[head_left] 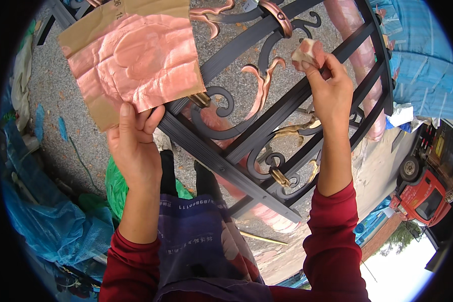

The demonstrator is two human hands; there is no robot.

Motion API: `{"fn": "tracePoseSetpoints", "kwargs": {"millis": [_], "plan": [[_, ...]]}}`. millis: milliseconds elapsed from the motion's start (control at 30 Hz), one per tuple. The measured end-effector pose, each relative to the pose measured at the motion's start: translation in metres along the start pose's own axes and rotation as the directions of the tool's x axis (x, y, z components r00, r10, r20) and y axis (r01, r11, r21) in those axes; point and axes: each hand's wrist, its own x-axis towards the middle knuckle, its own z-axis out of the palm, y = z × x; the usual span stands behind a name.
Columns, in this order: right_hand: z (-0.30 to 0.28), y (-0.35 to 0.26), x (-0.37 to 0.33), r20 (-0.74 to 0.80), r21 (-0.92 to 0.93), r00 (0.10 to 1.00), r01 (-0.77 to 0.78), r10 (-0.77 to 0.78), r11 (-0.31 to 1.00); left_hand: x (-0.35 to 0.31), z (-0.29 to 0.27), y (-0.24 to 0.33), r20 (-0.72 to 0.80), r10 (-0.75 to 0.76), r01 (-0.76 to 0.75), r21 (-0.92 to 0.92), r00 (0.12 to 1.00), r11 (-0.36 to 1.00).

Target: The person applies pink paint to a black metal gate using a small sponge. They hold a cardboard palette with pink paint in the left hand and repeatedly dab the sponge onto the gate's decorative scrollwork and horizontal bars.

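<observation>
My left hand grips the lower edge of a piece of brown cardboard, thumb on top and fingers beneath. Copper-pink paint covers most of the cardboard's face. Pinched between the thumb and fingers of my right hand is a small sponge pad, pale with pinkish-copper stains. It is held over a black metal gate panel of bars and scrolls. One leaf ornament on the panel is copper coloured, as is a ring collar. Lower leaf ornaments look gold.
Pink-wrapped rolls lie beneath the panel. Blue plastic sheeting and a green bag are on the left, more blue wrapping on the right. A red truck stands at the far right. My apron hangs close to the panel's end.
</observation>
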Motion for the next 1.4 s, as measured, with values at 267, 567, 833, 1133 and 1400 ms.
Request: {"fn": "tracePoseSetpoints", "kwargs": {"millis": [267,567,833,1133,1400], "plan": [[0.002,0.009,-0.009,-0.026,0.132,0.997,-0.064,0.068,0.989,0.000,0.001,-0.001,-0.007,-0.004,0.004,-0.006,1.000,1.000],[0.003,0.000,-0.014,-0.118,0.407,0.992,0.018,0.033,0.913,-0.001,0.010,0.007,-0.022,-0.055,0.054,-0.057,0.998,0.997],[0.016,-0.076,-0.038,-0.054,0.368,0.921,0.378,-0.386,0.849,-0.022,0.031,0.011,0.001,-0.105,0.105,-0.018,0.994,0.994],[0.033,-0.093,-0.038,-0.092,0.225,0.877,0.480,-0.472,0.848,-0.040,0.038,0.003,0.066,-0.132,0.126,0.097,0.989,0.987],[0.029,-0.090,-0.037,-0.061,0.234,0.883,0.466,-0.465,0.854,-0.044,0.034,-0.001,0.086,-0.146,0.135,0.124,0.986,0.983]]}}
